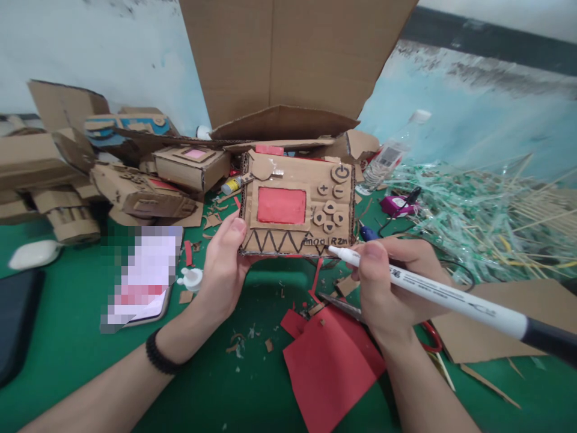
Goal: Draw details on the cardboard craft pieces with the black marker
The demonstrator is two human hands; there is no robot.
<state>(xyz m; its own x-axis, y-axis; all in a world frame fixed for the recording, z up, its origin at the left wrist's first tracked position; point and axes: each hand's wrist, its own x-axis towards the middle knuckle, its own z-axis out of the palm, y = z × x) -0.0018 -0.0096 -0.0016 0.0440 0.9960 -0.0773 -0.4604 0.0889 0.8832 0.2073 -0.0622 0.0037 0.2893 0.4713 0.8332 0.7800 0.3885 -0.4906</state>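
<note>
Marker tip down on the cardboard game console, both hands busy.

The left hand (223, 258) is closed around the lower left edge of the cardboard console (297, 204), propping it upright over the green tabletop (81, 349). The right hand (390, 282) grips a white marker (433, 291), its tip touching the console's lower right corner beside the drawn letters. Red paper (329, 367) lies just below, scissors (424, 337) partly hidden under the right hand, and a plastic bottle (392, 153) stands behind.
</note>
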